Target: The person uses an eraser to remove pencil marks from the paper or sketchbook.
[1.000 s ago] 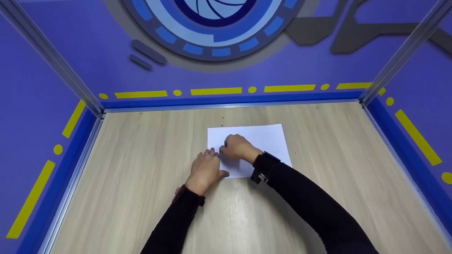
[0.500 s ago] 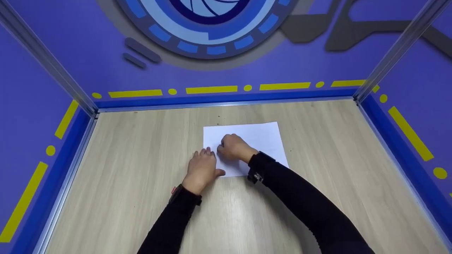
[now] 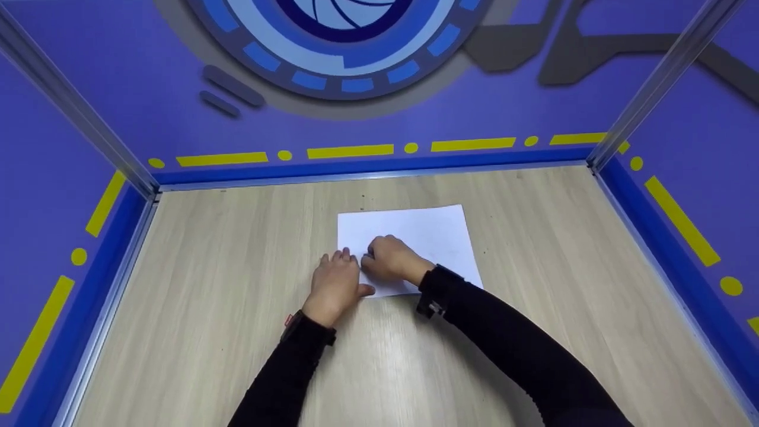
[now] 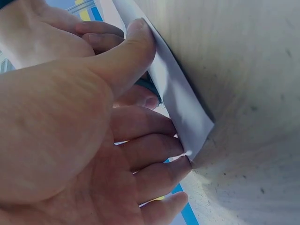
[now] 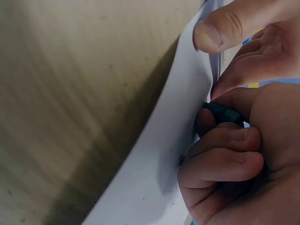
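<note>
Right hand (image 3: 391,259) curled around a small dark green object (image 5: 226,112), low over the white paper (image 3: 436,232) beneath, probably to work on its surface; just left of it, the left hand (image 3: 336,279), fingers slightly apart, rests along the paper's left edge, likely to stop it sliding; wood-look tabletop (image 3: 255,237) around both

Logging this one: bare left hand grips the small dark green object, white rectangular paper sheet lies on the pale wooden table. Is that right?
One slip: the bare right hand, not the left hand, grips the small dark green object, as the right wrist view shows. The white paper sheet does lie on the pale table.
</note>
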A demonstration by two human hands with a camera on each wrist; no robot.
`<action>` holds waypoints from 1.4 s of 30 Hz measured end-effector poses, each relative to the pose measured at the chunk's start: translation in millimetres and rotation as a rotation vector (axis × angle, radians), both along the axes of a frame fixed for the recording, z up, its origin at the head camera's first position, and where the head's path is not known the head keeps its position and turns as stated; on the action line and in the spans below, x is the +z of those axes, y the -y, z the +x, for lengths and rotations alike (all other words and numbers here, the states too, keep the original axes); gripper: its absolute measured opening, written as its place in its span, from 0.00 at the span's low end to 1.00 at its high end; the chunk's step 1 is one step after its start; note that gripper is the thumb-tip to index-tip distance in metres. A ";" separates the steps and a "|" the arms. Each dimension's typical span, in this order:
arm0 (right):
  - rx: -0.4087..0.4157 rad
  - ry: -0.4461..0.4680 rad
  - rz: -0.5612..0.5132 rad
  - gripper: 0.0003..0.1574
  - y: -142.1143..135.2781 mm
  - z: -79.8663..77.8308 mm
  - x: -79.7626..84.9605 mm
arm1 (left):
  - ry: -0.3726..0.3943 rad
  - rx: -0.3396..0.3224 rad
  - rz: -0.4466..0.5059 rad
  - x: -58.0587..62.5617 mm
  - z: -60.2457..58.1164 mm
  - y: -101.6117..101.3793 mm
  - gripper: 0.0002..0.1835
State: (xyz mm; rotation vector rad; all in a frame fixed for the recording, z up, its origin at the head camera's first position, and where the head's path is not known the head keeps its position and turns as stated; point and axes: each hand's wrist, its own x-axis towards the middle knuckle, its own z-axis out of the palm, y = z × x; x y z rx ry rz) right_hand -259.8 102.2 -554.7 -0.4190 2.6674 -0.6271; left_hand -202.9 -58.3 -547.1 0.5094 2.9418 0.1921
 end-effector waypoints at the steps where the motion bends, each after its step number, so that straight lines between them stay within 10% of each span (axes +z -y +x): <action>1: -0.001 -0.001 0.010 0.23 -0.6 0.1 1.4 | 0.000 0.002 0.005 0.2 0.0 0.2 0.50; 22: -0.288 0.008 0.016 0.20 -178.0 13.5 -0.8 | 0.053 0.011 -0.070 2.5 -0.4 5.4 0.52; 31: -0.300 0.048 -0.003 0.19 -150.7 21.9 7.7 | 0.069 0.011 -0.039 -0.2 3.1 3.4 0.52; 42: -0.012 -0.011 -0.002 0.29 -35.6 11.5 14.0 | 0.039 -0.016 -0.049 4.3 1.2 -0.1 0.51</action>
